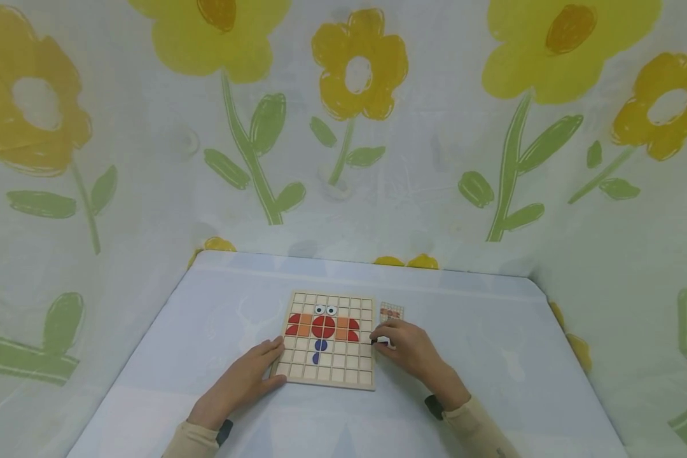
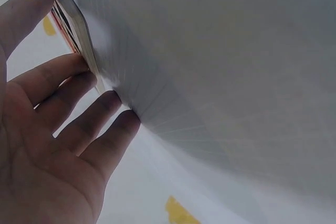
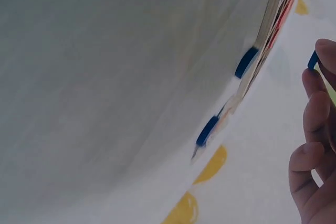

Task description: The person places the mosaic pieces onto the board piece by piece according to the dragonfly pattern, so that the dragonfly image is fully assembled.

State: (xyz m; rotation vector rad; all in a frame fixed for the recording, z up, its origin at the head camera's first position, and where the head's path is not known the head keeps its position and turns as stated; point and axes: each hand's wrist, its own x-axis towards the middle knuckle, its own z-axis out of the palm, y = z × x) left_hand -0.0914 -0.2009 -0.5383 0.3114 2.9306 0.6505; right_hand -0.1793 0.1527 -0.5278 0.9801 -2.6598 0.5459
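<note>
A wooden grid board (image 1: 341, 374) lies flat on the table, with red, orange, blue and eye-marked tiles in several of its squares. My left hand (image 1: 250, 375) rests against the board's left edge and near-left corner, its fingers extended; the left wrist view shows the fingertips (image 2: 84, 62) touching the side. Just off the board's right edge, my right hand (image 1: 412, 350) pinches a small blue tile (image 3: 312, 60) between thumb and index finger. Two more blue tiles (image 3: 247, 62) (image 3: 208, 131) appear beside the board in the right wrist view; in the head view the right hand largely hides that spot.
A small pattern card (image 1: 392, 311) with a matching red and orange picture lies right of the board, just beyond the right hand. The pale table (image 1: 229, 286) is bordered by a flower-printed cloth (image 1: 418, 165) at the back and sides.
</note>
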